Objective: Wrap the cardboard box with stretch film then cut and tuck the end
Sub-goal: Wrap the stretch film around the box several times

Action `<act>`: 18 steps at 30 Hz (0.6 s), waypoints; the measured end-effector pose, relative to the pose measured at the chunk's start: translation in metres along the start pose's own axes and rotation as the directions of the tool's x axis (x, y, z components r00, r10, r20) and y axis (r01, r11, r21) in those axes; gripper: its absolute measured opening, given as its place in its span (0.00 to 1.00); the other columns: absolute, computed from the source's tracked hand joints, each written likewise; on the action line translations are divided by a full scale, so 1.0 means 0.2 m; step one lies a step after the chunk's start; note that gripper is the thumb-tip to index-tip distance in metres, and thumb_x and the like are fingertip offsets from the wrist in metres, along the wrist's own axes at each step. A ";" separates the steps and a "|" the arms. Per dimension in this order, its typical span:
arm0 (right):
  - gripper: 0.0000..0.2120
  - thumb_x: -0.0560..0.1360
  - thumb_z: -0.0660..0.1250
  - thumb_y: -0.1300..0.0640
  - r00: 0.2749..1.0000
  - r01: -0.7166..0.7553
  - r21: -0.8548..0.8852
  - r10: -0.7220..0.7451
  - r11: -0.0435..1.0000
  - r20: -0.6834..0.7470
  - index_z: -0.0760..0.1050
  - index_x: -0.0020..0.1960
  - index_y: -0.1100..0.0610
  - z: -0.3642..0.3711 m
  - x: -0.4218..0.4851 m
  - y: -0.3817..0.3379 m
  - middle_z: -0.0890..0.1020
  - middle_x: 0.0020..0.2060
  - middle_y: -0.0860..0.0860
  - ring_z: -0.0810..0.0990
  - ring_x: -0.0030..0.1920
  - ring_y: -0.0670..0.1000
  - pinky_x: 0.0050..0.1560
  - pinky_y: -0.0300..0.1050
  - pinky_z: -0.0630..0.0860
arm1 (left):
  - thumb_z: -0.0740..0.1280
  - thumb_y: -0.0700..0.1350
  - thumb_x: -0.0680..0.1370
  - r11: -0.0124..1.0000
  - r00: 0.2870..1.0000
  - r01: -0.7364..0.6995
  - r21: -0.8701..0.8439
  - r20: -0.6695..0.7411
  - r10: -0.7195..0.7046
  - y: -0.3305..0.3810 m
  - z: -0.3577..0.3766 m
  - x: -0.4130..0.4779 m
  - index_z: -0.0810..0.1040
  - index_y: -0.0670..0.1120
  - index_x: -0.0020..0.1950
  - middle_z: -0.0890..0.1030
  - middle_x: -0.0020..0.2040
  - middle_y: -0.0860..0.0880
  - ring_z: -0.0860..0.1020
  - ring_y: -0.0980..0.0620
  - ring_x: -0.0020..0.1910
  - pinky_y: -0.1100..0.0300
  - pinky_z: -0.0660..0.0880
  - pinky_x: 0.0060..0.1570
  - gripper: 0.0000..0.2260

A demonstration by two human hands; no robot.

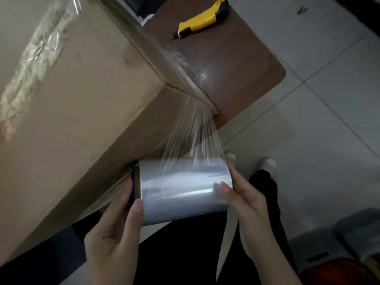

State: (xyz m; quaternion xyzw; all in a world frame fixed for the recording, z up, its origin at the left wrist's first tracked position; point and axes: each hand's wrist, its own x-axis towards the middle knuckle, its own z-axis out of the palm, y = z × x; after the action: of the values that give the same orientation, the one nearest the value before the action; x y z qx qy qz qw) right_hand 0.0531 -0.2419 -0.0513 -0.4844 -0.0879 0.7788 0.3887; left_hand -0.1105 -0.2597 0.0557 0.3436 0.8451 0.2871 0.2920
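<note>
Head-worn, steeply downward (close in)

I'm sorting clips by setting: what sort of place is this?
Likely a home or small office packing spot: pale tiled floor, a small brown table bearing the cardboard box and a yellow utility knife, plus a stretch film roll.

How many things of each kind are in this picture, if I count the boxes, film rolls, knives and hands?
cardboard box: 1
stretch film roll: 1
yellow utility knife: 1
hands: 2, the left hand and the right hand
Total: 5
</note>
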 end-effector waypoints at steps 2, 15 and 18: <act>0.27 0.67 0.73 0.55 0.998 0.033 0.024 -0.031 0.999 -0.054 0.75 0.65 0.57 0.01 -0.03 0.09 0.83 0.59 0.50 0.79 0.61 0.46 0.58 0.34 0.74 | 0.68 0.56 0.73 1.000 1.000 -0.018 -0.016 0.003 0.019 -0.05 -0.04 -0.01 0.78 0.54 0.61 0.81 0.61 0.55 0.76 0.59 0.62 0.65 0.71 0.62 0.18; 0.24 0.71 0.70 0.60 0.966 0.207 0.110 -0.186 0.972 -0.180 0.73 0.67 0.57 0.12 -0.30 0.59 0.83 0.57 0.44 0.79 0.60 0.42 0.60 0.35 0.74 | 0.67 0.59 0.72 0.986 0.969 -0.167 -0.025 0.183 0.168 -0.41 -0.31 -0.06 0.79 0.54 0.60 0.79 0.63 0.52 0.75 0.53 0.65 0.45 0.68 0.68 0.19; 0.24 0.71 0.69 0.58 0.957 0.246 0.132 -0.219 0.960 -0.193 0.73 0.67 0.57 0.20 -0.38 0.75 0.82 0.59 0.46 0.79 0.61 0.44 0.61 0.36 0.73 | 0.67 0.68 0.68 0.977 0.950 -0.213 0.004 0.234 0.206 -0.50 -0.45 -0.06 0.78 0.59 0.61 0.80 0.63 0.52 0.75 0.55 0.62 0.46 0.66 0.67 0.25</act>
State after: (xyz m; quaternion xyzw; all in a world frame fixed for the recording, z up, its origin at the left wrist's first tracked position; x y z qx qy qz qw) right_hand -0.0398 -0.3877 -0.0558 -0.5059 -0.0490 0.6861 0.5205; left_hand -0.2066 -0.3544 0.0511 0.4667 0.7681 0.2621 0.3516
